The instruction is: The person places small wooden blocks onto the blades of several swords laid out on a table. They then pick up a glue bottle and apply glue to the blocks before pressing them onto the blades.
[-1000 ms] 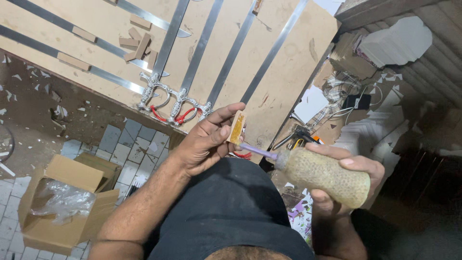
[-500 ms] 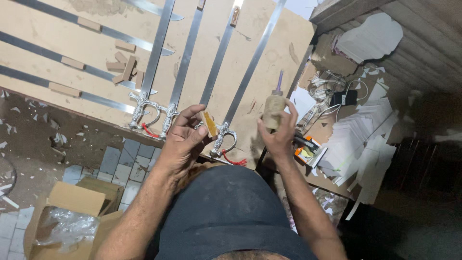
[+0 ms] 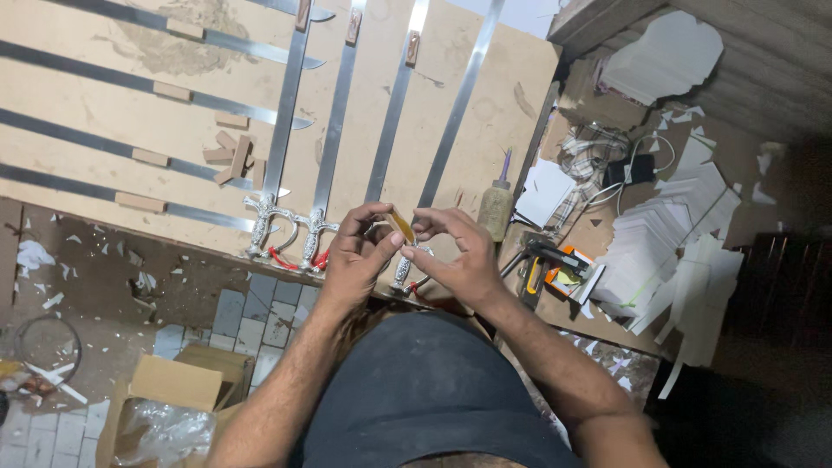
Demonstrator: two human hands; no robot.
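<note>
Dark gray shirt, forearms bare, no gloves/rings/watch on either grip.

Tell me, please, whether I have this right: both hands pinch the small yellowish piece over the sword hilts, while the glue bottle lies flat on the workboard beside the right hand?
Not quite. In the head view the glue bottle stands upright on the workboard, nozzle up, not flat. The rest holds: the left hand and right hand pinch the small yellowish piece over the sword hilts.

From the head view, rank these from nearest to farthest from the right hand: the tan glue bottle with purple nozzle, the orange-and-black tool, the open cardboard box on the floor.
1. Tan glue bottle with purple nozzle: just beyond the right hand, on the board.
2. Orange-and-black tool: farther right, on the bench.
3. Open cardboard box: far left, down on the floor.
</note>
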